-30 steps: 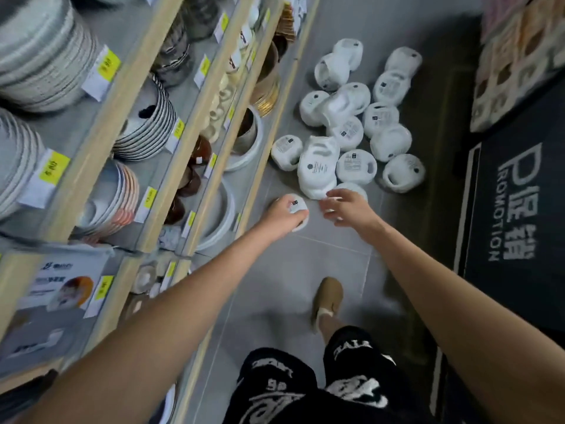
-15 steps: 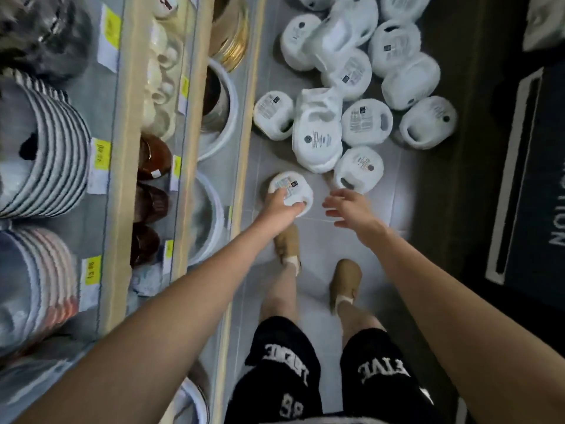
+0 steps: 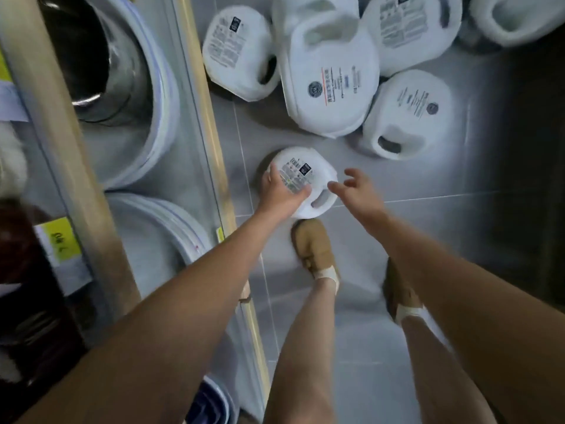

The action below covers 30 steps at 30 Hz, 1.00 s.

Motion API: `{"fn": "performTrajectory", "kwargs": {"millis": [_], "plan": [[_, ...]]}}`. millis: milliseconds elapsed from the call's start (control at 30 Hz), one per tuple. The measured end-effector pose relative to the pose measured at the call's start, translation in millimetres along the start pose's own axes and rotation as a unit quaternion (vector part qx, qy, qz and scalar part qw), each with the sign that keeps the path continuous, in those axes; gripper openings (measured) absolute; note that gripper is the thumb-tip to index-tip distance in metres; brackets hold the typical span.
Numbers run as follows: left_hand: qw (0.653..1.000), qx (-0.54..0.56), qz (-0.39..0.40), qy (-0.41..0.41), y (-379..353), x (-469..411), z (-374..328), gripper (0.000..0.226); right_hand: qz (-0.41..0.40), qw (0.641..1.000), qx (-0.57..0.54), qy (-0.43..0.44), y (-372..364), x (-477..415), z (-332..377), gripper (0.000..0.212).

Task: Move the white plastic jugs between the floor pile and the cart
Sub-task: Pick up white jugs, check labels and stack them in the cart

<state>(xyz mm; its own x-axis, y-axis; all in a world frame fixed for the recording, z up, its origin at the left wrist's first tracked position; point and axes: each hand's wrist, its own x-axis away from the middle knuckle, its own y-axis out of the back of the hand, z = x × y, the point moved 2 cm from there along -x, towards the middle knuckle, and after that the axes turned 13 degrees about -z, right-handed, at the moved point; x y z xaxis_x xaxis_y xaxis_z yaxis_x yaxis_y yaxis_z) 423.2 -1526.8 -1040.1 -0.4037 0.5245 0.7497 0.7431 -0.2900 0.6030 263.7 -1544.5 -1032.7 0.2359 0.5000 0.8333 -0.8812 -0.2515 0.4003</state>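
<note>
A small white plastic jug (image 3: 305, 172) with a printed label lies on the grey floor tiles, its handle hole toward me. My left hand (image 3: 282, 191) grips its near left side, fingers curled over the label. My right hand (image 3: 356, 188) hovers just right of the jug with fingers spread, holding nothing. Beyond it lies the floor pile of white jugs: a large one (image 3: 330, 87) in the middle, one to its left (image 3: 235, 53), one to its right (image 3: 406, 114), and more at the top edge (image 3: 409, 26). No cart is in view.
A shelf unit with a wooden edge (image 3: 208, 117) runs along the left, holding steel pots (image 3: 101, 56), white basins (image 3: 146, 234) and yellow price tags (image 3: 59, 237). My feet in tan shoes (image 3: 315, 249) stand just behind the held jug. A dark mat (image 3: 541, 148) borders the right.
I have bent lower, so the pile looks much closer. My left hand still grips the small jug, and my right hand has stayed beside it with its fingers spread.
</note>
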Motion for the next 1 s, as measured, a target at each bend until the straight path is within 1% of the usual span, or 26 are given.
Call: {"fn": "performTrajectory", "kwargs": {"millis": [100, 133, 200, 300, 400, 467, 567, 667, 767, 867, 1000], "plan": [[0.998, -0.043, -0.035, -0.018, -24, -52, 16, 0.103, -0.004, 1.0, 0.028, 0.002, -34, -48, -21, 0.054], [0.997, -0.052, -0.046, -0.015, -31, -70, 22, 0.104, -0.002, 1.0, 0.03, -0.001, -47, -64, -28, 0.058], [0.997, -0.056, -0.051, 0.007, -42, -100, 34, 0.107, 0.0, 0.999, 0.038, -0.016, -68, -89, -43, 0.075], [0.999, -0.019, -0.029, 0.022, -54, -141, 49, 0.107, 0.002, 0.999, 0.047, -0.012, -92, -117, -62, 0.093], [0.998, 0.054, 0.039, 0.006, -60, -161, 62, 0.091, 0.003, 1.0, -0.002, 0.011, -95, -132, -75, 0.105], [0.993, 0.1, 0.067, 0.006, -67, -170, 71, 0.084, 0.016, 0.999, -0.039, 0.02, -94, -143, -87, 0.102], [0.987, 0.139, 0.076, -0.007, -76, -176, 76, 0.073, 0.036, 0.996, -0.068, 0.034, -94, -151, -97, 0.099], [0.985, 0.149, 0.077, -0.023, -77, -179, 77, 0.073, 0.031, 0.995, -0.08, 0.051, -96, -155, -100, 0.09], [0.985, 0.149, 0.09, -0.009, -72, -175, 77, 0.074, 0.032, 0.995, -0.076, 0.059, -93, -154, -99, 0.079], [0.982, 0.161, 0.102, 0.004, -70, -161, 77, 0.076, 0.043, 0.995, -0.071, 0.054, -83, -143, -99, 0.077], [0.976, 0.197, 0.082, 0.034, -60, -112, 72, 0.08, 0.058, 0.995, -0.038, 0.069, -56, -113, -90, 0.074]]}}
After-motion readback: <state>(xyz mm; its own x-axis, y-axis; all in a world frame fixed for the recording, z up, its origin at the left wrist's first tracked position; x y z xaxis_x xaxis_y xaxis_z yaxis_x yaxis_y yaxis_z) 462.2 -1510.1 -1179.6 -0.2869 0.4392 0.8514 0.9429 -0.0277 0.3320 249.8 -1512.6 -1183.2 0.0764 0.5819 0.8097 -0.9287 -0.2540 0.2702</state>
